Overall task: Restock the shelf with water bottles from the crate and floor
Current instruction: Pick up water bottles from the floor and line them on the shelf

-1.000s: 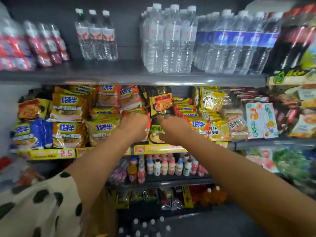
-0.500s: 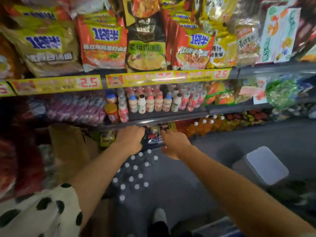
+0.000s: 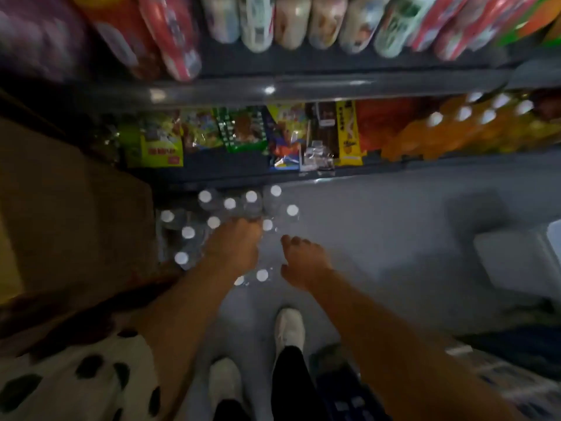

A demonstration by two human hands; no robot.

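Observation:
Several clear water bottles with white caps stand packed together on the grey floor, just in front of the lowest shelf. My left hand is down on top of this cluster, its fingers hidden among the caps. My right hand hovers beside the bottles' right edge over bare floor, fingers loosely bent and holding nothing. The picture is blurred.
A brown cardboard box stands right against the bottles on the left. Snack packets fill the lowest shelf; orange drink bottles sit to the right. A pale bin is on the floor at right, a dark blue crate by my white shoes.
My view has swung from the upper shelves down to the floor. Both hands have dropped from the noodle shelf to the floor bottles, with the left now on them.

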